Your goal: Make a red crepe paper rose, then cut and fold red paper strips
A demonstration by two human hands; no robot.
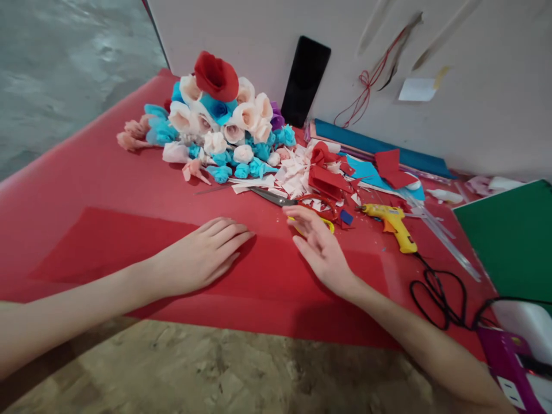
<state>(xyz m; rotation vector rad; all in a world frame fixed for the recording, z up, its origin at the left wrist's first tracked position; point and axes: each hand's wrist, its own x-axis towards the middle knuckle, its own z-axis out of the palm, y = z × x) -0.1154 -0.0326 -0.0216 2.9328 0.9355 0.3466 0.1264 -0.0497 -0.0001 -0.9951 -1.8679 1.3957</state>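
Left hand (pixel 207 253) is palm-down on the red sheet (pixel 269 264), fingers straight and close together, gripping nothing. Right hand (pixel 321 253) is free too: fingers loosely bent and parted above the sheet's far edge; can't tell if the fingertips touch anything. Sheet lies flat along the near side of the worktop (pixel 121 184), running out left past the wrist and right beneath the other hand. Red on red, so the edges read poorly, right end especially. Step looks like smoothing or steadying the sheet. To do it well: light flat pressure, middle outward, no dragging with fingertips; it looks thin enough to crease. Scissors (pixel 271 196) lie just beside the right fingertips, blades pointing left; worth pushing back before any wide sweep. Same for the scraps (pixel 297 167) behind them: one underneath would make a bump. Glue gun (pixel 394 224) is on its side further right, nozzle left; can't tell if hot, so treat it as hot. Flowers (pixel 215 144) are heaped at the back, well apart from the sheet. Writing: none readable. No brand legible on the glue gun; phone (pixel 305 80) against the wall (pixel 259 34) shows a plain dark face; note (pixel 417 89) on the wall and socket block (pixel 511 368) at near right give no legible text.
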